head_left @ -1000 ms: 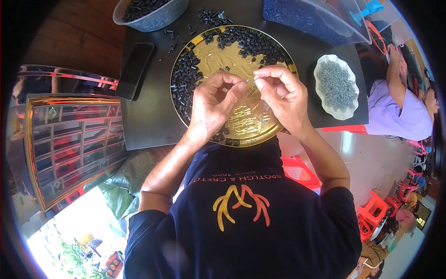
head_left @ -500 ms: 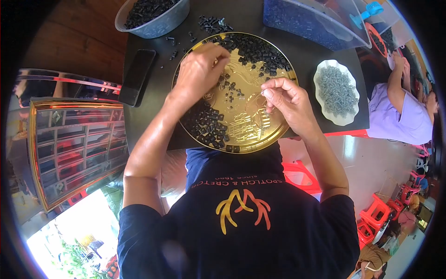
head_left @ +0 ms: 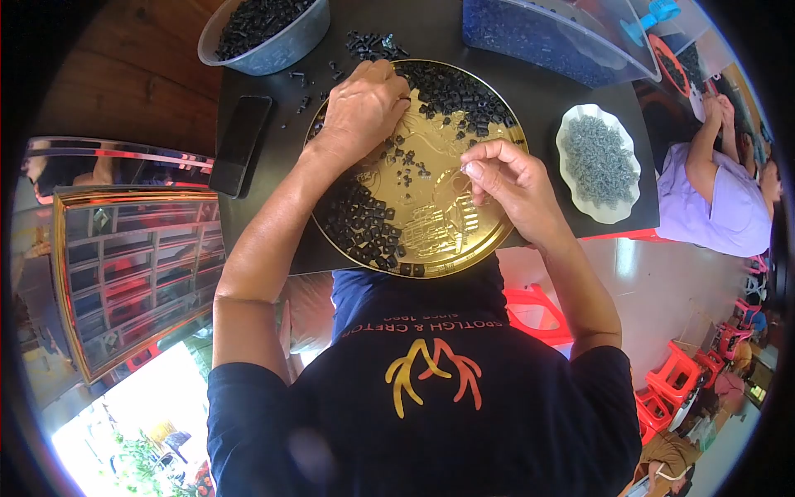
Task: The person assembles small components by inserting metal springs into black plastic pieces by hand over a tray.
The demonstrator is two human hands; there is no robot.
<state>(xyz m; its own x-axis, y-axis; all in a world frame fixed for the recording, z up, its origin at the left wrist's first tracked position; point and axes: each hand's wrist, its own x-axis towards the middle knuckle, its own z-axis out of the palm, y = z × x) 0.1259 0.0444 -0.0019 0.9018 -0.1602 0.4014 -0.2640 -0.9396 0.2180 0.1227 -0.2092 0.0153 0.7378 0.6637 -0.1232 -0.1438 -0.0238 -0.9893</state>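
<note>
A round gold tray [head_left: 447, 219] holds small black plastic parts in heaps, one along its far right side [head_left: 460, 98] and another at its near left [head_left: 360, 222]. My left hand [head_left: 362, 108] is over the tray's far left rim, back of the hand up, fingers bent together. Its fingertips are hidden, so whatever they pinch does not show. Above the tray's right half, my right hand [head_left: 512, 178] pinches a tiny pale piece [head_left: 465, 166] between thumb and index finger. Several loose black parts [head_left: 404, 166] lie between the hands.
Right of the tray stands a white scalloped dish [head_left: 598, 207] of small grey pieces. A tub [head_left: 277, 51] of black parts and a clear bin [head_left: 546, 50] are at the back. A phone [head_left: 240, 145] lies left. Another person in a purple top [head_left: 716, 199] sits at right.
My left hand has moved away from me towards the tray's far left rim, its fingers now lower. My right hand stays nearly in place, still pinching.
</note>
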